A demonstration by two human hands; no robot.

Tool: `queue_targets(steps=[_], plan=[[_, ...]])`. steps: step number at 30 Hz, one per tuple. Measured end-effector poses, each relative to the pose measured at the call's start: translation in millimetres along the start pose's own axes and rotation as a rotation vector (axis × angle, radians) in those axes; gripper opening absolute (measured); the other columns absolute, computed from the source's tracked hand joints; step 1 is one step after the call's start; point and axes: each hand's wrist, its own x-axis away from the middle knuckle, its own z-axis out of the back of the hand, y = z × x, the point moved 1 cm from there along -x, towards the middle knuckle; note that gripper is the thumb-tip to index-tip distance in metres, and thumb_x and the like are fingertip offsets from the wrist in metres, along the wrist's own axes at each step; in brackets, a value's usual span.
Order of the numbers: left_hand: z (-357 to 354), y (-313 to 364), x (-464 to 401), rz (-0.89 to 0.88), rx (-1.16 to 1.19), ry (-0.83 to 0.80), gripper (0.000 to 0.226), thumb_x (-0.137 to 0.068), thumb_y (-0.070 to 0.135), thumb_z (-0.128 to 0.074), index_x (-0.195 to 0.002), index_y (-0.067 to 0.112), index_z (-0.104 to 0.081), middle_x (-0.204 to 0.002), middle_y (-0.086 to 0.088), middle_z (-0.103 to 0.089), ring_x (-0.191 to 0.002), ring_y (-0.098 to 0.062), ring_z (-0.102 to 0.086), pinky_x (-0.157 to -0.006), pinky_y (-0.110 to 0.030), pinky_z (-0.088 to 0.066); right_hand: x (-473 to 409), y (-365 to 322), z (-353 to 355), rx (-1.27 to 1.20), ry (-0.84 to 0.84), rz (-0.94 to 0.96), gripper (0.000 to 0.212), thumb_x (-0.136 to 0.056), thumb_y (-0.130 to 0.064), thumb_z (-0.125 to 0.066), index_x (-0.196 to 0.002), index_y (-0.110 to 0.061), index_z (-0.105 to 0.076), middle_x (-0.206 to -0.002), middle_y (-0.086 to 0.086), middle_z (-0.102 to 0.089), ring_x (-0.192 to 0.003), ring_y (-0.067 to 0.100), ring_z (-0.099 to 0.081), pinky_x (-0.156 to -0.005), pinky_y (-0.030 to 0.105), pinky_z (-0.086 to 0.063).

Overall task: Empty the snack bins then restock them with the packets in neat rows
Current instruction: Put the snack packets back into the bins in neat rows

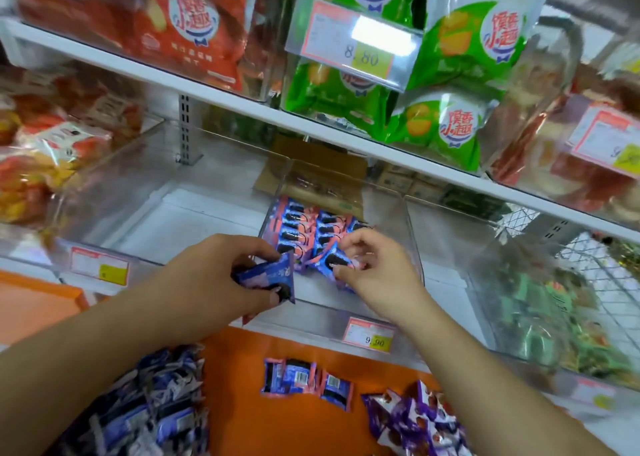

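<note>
A clear plastic snack bin (408, 220) sits on the middle shelf. Inside it, blue and pink cookie packets (304, 228) stand in two rows at the back. My left hand (221, 275) grips a few blue packets (268, 277) just outside the bin's front left corner. My right hand (377, 272) reaches into the bin and pinches one packet (329, 260) at the front of the right row. The bin's front floor is bare white.
An empty clear bin (156, 185) stands to the left. On the orange surface (242, 403) below lie a heap of blue packets (138, 417), three packets (304, 381) and purple packets (412, 421). Price tag (369, 334). Green snack bags (443, 74) fill the upper shelf.
</note>
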Motion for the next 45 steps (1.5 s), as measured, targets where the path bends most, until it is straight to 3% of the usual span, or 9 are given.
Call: queue_targets(steps=[4, 8, 20, 24, 28, 33, 37, 41, 45], plan=[[3, -6, -4, -0.03, 0.037, -0.009, 0.042, -0.083, 0.049, -0.081, -0.12, 0.048, -0.063, -0.091, 0.016, -0.07, -0.074, 0.003, -0.069, -0.056, -0.008, -0.046, -39, 14, -16, 0.32, -0.072, 0.089, 0.031, -0.08, -0.004, -0.086, -0.097, -0.025, -0.07, -0.087, -0.014, -0.063, -0.077, 0.003, -0.059, -0.068, 0.007, -0.044], [3, -9, -4, -0.028, 0.039, -0.021, 0.04, -0.084, 0.051, -0.079, -0.118, 0.052, -0.059, -0.099, 0.019, -0.066, -0.076, 0.006, -0.068, -0.057, -0.005, -0.046, -59, 33, -27, 0.627, -0.1, 0.108, 0.028, -0.076, -0.017, -0.086, -0.092, -0.03, -0.066, -0.09, -0.01, -0.07, -0.094, 0.018, -0.066, -0.083, 0.035, -0.057], [1, -4, -6, 0.027, 0.11, -0.025, 0.042, -0.082, 0.045, -0.083, -0.118, 0.051, -0.062, -0.103, 0.014, -0.069, -0.082, 0.005, -0.067, -0.053, -0.007, -0.046, -59, 39, -35, 0.813, -0.071, 0.156, 0.037, -0.086, -0.031, -0.08, -0.118, -0.026, -0.064, -0.122, 0.001, -0.061, -0.115, 0.026, -0.05, -0.096, 0.038, -0.047], [3, -1, -6, 0.082, 0.231, -0.009, 0.04, -0.084, 0.033, -0.084, -0.117, 0.043, -0.064, -0.102, 0.006, -0.075, -0.079, -0.009, -0.075, -0.066, -0.018, -0.057, -35, 18, -22, 0.575, 0.049, 0.162, 0.029, -0.087, -0.011, -0.074, -0.112, -0.023, -0.064, -0.113, -0.001, -0.059, -0.107, 0.019, -0.054, -0.091, 0.032, -0.049], [3, 4, -8, 0.172, 0.522, 0.01, 0.031, -0.086, 0.019, -0.083, -0.114, 0.025, -0.07, -0.096, -0.003, -0.081, -0.086, -0.022, -0.079, -0.091, -0.046, -0.062, 14, -19, -13, -0.187, -0.076, 0.094, 0.042, -0.084, 0.023, -0.055, -0.1, -0.014, -0.069, -0.093, 0.003, -0.065, -0.082, 0.009, -0.059, -0.073, 0.022, -0.049], [0, 13, -4, 0.154, 0.585, 0.042, 0.031, -0.084, 0.035, -0.084, -0.11, 0.024, -0.071, -0.096, 0.002, -0.081, -0.092, -0.017, -0.077, -0.091, -0.044, -0.061, 50, -44, -16, -0.508, -0.198, 0.019, 0.048, -0.072, -0.02, -0.096, -0.111, -0.017, -0.068, -0.103, 0.009, -0.073, -0.094, 0.029, -0.074, -0.077, 0.039, -0.063], [0, 13, -2, 0.086, 0.493, 0.071, 0.028, -0.086, 0.035, -0.082, -0.11, 0.025, -0.072, -0.096, 0.007, -0.081, -0.089, -0.012, -0.076, -0.081, -0.034, -0.06, 43, -50, -23, -0.494, -0.075, 0.013, 0.036, -0.079, -0.003, -0.09, -0.106, -0.014, -0.068, -0.093, 0.009, -0.076, -0.086, 0.028, -0.075, -0.077, 0.035, -0.061], [9, -1, -6, -0.044, 0.034, 0.236, 0.032, -0.092, 0.04, -0.075, -0.121, 0.041, -0.064, -0.111, 0.027, -0.066, -0.09, 0.01, -0.063, -0.076, -0.014, -0.049, 10, -37, -15, -0.289, 0.026, 0.08, 0.032, -0.078, 0.0, -0.089, -0.096, -0.017, -0.069, -0.086, 0.002, -0.071, -0.075, 0.012, -0.067, -0.069, 0.023, -0.056], [7, -16, -10, -0.202, -0.302, 0.171, 0.055, -0.102, 0.037, -0.06, -0.153, 0.045, -0.04, -0.153, 0.025, -0.044, -0.136, 0.0, -0.044, -0.109, -0.021, -0.038, -30, -10, -17, 0.093, 0.025, 0.116, 0.034, -0.08, 0.004, -0.082, -0.086, -0.027, -0.067, -0.083, -0.002, -0.067, -0.067, 0.003, -0.057, -0.066, 0.019, -0.05]])
